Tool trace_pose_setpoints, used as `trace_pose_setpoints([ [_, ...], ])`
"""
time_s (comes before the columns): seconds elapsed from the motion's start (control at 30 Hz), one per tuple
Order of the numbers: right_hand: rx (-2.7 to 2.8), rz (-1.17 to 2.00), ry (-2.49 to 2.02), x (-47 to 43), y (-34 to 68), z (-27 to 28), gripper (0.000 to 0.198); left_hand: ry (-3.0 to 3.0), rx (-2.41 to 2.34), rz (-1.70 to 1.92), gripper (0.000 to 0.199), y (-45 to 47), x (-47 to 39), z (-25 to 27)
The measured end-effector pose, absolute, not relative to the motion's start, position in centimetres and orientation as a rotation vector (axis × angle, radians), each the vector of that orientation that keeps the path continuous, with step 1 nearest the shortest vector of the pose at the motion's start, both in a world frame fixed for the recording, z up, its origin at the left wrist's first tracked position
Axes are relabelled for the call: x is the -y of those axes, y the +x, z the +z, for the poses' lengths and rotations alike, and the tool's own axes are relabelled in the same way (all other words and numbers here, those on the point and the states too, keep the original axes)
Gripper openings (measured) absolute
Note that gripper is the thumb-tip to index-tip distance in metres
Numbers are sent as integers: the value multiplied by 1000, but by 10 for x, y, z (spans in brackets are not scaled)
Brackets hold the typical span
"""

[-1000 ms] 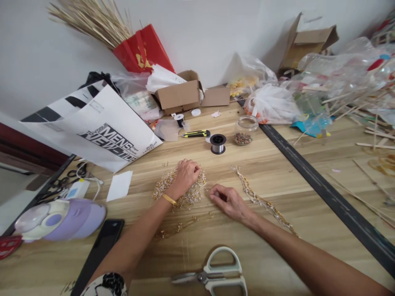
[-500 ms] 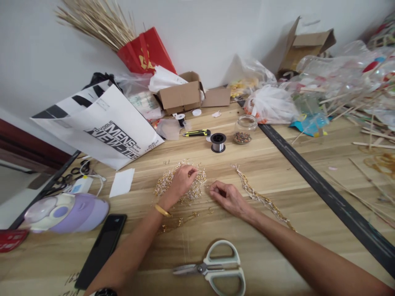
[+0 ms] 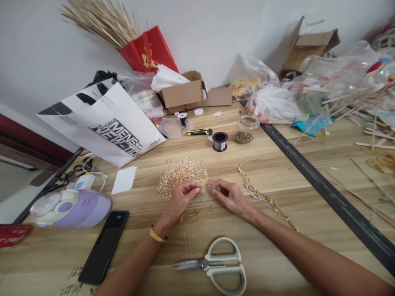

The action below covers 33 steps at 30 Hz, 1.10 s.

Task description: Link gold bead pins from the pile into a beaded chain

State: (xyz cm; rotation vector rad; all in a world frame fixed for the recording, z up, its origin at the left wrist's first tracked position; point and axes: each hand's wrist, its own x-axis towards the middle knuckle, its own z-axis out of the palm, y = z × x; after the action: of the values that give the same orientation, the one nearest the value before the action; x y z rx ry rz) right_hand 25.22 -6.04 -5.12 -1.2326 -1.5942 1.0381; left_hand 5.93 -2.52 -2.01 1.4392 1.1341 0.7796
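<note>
My left hand point(image 3: 184, 196) is pinched at the near right edge of a heap of small gold and clear beads point(image 3: 180, 174). Whatever sits between its fingertips is too small to make out. Just to the right, my right hand point(image 3: 230, 196) also has thumb and forefinger pressed together, the tips facing the left hand across a narrow gap; its held item is too tiny to name. A short gold beaded chain point(image 3: 197, 211) lies on the wood below both hands. Right of my right hand stretches a bundle of beaded strands point(image 3: 262, 199), tied at its far end.
Scissors point(image 3: 222, 263) lie near the front. Behind the beads are a wire spool point(image 3: 220, 142), a yellow-black cutter point(image 3: 198, 132) and a glass jar point(image 3: 247, 129) of beads. A phone point(image 3: 104, 246) and a purple bottle point(image 3: 74, 207) are at left; a white bag point(image 3: 117, 123) stands behind.
My left hand has come off the bead heap, moving nearer to me and slightly right, toward my right hand. My right hand stays nearly in place, still pinched. The view has shifted slightly.
</note>
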Motion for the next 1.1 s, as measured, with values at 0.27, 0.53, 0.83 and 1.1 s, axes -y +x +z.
trace_pose_setpoints([
  [0.27, 1558, 1065, -1229, 61, 251, -52, 21, 1329, -1099, 816, 23, 59, 29, -27],
  [0.53, 1667, 953, -1155, 67, 245, -52, 16, 1246, -1098, 810, 24, 59, 30, -30],
  [0.83, 1878, 550, -1009, 70, 244, -59, 12, 1256, -1100, 826, 18, 63, 34, -28],
  [1.1, 1910, 542, -1027, 69, 245, -60, 11, 1272, -1135, 858, 13, 62, 32, -31],
])
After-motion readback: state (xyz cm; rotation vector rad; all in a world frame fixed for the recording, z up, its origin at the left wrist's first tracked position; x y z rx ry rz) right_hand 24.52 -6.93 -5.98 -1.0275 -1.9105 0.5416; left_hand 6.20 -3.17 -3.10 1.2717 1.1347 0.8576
